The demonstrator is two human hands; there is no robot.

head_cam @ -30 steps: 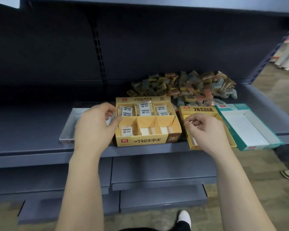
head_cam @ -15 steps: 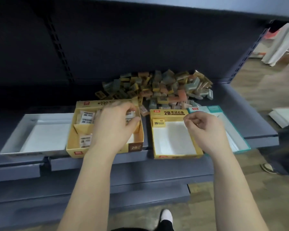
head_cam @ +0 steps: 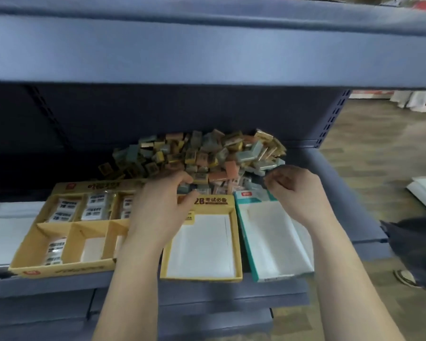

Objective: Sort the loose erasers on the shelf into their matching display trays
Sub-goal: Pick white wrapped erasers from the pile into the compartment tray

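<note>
Pick step. My left hand [head_cam: 162,205] reaches the eraser pile [head_cam: 207,153] behind the display trays [head_cam: 202,276], thumb and fingers apart, empty; right hand [head_cam: 298,190] curled, grip unclear. Next: I pinch one eraser and match its tray.

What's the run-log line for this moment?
left hand: curled at eraser pile edge, grip unclear | right hand: curled above teal tray, grip unclear | 2B tray: empty

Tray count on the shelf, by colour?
Yellow: 2, the divided tray and the plain tray
Teal: 1, the teal tray
White: 1, the white tray, cut off at the left edge
Total: 4
</note>
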